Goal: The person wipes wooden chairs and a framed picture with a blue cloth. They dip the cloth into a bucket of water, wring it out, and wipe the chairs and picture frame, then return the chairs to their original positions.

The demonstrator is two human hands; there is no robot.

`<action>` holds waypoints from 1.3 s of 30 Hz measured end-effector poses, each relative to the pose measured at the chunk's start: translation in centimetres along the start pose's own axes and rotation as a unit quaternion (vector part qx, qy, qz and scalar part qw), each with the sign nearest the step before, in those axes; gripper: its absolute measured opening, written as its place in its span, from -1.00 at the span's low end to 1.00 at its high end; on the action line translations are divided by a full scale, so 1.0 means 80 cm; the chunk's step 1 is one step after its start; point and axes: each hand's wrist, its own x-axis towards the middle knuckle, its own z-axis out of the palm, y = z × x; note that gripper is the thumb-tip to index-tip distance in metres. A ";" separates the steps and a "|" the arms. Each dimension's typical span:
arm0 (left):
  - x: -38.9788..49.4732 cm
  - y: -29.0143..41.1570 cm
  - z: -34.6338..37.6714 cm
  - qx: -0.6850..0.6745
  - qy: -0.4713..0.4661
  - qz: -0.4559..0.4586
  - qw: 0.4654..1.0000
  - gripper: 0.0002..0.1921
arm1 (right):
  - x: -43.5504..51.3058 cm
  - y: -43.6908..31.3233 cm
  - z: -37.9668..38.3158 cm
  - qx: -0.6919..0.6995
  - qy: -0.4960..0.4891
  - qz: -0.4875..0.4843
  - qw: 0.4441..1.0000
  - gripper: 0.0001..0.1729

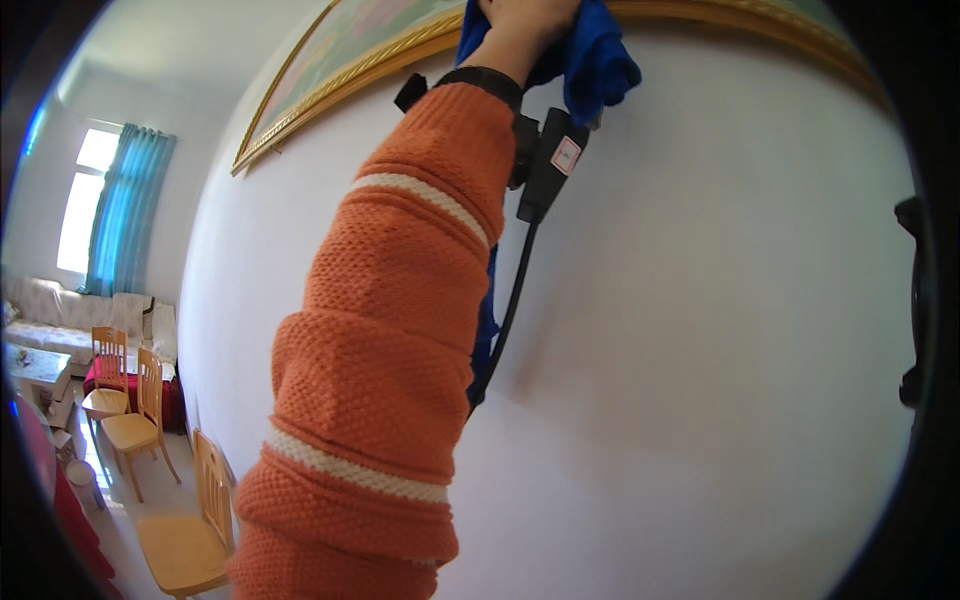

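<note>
My left hand reaches up at the top edge of the view, gripping a blue cloth. It is at the lower edge of a gilded picture frame on the wall; the fingertips are mostly hidden. Part of the cloth hangs down beside the wrist, and more blue fabric shows behind the forearm. An orange knit sleeve with white stripes covers the arm. Around the wrist is a black strap. Beside it hangs a black connector with a small label and a cable. My right hand is out of view.
White wall fills the middle and right. Wooden chairs stand at the lower left, near a table and a sofa. A blue curtain hangs at a window. A dark object shows at the right rim.
</note>
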 end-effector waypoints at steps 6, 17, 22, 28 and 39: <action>0.013 -0.156 -0.035 0.042 -0.008 -0.054 0.998 -0.43 | 0.087 -0.009 0.034 -0.132 -0.014 -0.179 0.975 -0.85; 0.029 -0.390 -0.133 0.082 -0.089 -0.158 0.980 -0.41 | 0.106 -0.019 0.086 -0.040 -0.108 -0.100 0.988 -0.79; -0.080 -0.373 -0.224 -0.324 -0.161 -0.322 0.875 -0.41 | 0.163 0.006 0.121 0.056 -0.130 -0.127 0.982 -0.77; -0.202 -0.230 -0.327 -0.428 -0.248 -0.413 0.765 -0.45 | 0.210 0.018 0.156 0.163 -0.138 -0.123 0.969 -0.47; -0.376 -0.060 -0.388 -0.057 -0.756 -0.137 0.637 -0.70 | 0.210 0.026 0.241 0.525 -0.249 -0.050 0.812 -0.13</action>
